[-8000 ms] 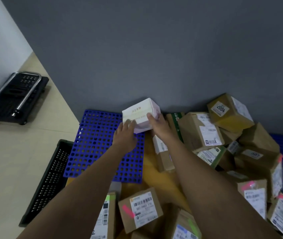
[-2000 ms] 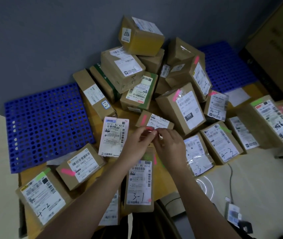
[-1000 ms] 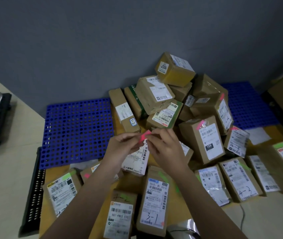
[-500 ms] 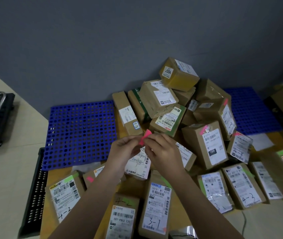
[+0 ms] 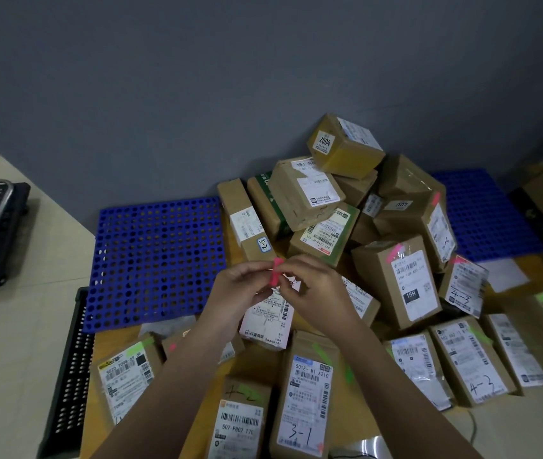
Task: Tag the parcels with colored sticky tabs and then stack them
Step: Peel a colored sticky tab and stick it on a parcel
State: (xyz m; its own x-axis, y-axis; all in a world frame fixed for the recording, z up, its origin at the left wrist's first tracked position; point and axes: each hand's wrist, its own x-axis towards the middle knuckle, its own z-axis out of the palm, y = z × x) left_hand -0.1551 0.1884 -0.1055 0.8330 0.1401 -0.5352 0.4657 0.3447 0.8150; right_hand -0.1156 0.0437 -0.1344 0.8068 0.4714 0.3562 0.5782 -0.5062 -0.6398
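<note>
Pinched between the fingertips of the left hand point(image 5: 237, 289) and the right hand point(image 5: 313, 289), a pink sticky tab point(image 5: 276, 272) is held above a white-labelled parcel point(image 5: 268, 318) near the middle of the surface; both hands are closed narrowly on the tab, and a small white scrap, possibly its backing, shows beside the right thumb. Judged from this, the tab could curl and stick to a finger, or be pressed over a barcode, if it is lowered carelessly. The heap of parcels point(image 5: 346, 207) against the wall at the far edge looks loosely piled, and a nudge might topple the top box marked "2004" point(image 5: 343, 145). Handwritten marks "3-1" point(image 5: 301, 397) and "4-3" point(image 5: 472, 364) can be read on nearer parcels, with "15H" point(image 5: 399, 279) printed on another.
</note>
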